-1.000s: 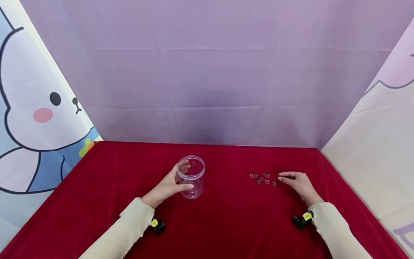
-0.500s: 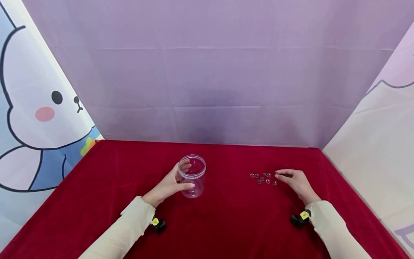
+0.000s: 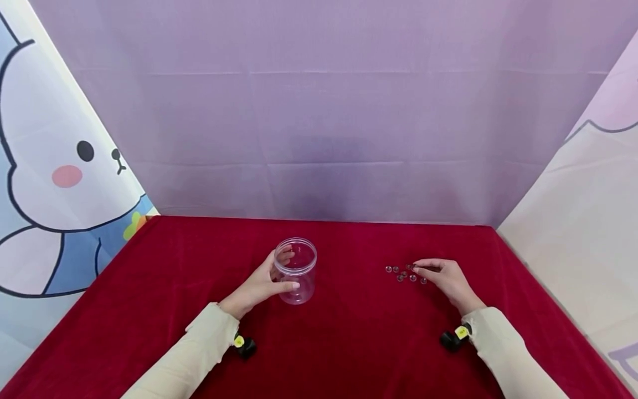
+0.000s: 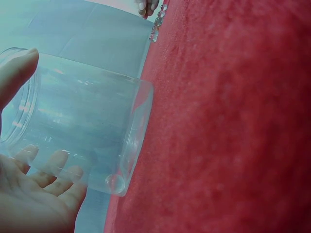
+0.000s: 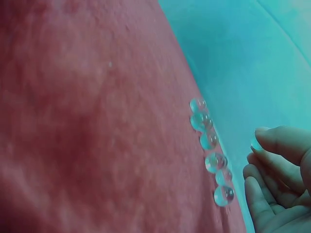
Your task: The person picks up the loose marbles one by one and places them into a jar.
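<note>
A clear plastic jar (image 3: 305, 288) stands upright and lidless on the red cloth. My left hand (image 3: 256, 288) grips its side, thumb in front and fingers behind. Low in the jar, the left wrist view shows a clear round shape (image 4: 115, 183), perhaps a marble. To the right, my right hand (image 3: 447, 279) is just above a loose group of clear glass marbles (image 3: 412, 278). Between thumb and forefinger it pinches one marble (image 5: 256, 144), best seen in the right wrist view. Several marbles (image 5: 216, 162) line up on the cloth beside that hand.
Red cloth (image 3: 344, 343) covers the table. A plain purple curtain (image 3: 324, 111) hangs behind its far edge. Printed panels flank both sides, a cartoon animal panel (image 3: 45, 133) on the left and a pale panel (image 3: 588, 221) on the right.
My right hand has moved left with the pinched marble, from the right of the group to just over its right part. The left hand and jar have stayed in place.
</note>
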The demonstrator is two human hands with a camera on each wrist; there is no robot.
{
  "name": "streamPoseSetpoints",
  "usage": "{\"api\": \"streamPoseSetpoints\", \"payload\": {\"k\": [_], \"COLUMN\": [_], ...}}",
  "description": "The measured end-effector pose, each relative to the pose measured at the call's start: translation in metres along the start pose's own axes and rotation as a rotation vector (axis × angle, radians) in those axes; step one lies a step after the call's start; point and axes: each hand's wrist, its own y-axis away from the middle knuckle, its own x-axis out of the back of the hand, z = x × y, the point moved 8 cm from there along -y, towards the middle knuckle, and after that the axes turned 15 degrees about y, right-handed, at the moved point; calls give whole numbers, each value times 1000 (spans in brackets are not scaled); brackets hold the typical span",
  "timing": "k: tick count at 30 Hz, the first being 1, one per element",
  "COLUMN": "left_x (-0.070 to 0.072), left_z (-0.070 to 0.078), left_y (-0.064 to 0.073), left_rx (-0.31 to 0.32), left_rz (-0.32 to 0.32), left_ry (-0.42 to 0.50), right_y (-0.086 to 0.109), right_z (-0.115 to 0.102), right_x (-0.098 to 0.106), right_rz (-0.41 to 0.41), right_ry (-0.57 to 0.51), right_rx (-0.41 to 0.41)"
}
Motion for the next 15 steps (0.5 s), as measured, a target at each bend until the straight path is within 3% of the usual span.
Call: {"api": "streamPoseSetpoints", "payload": {"k": [8, 15], "left_x": [0, 0], "left_z": [-2, -2], "left_y": [0, 0], "left_rx": [-5, 0], "left_rz": [-8, -3], "left_ry": [-7, 0], "right_y": [1, 0], "right_z": [-12, -19], "right_x": [-9, -14], "right_rz": [-16, -15], "right_ry": [-61, -40], "right_rx": [25, 37]}}
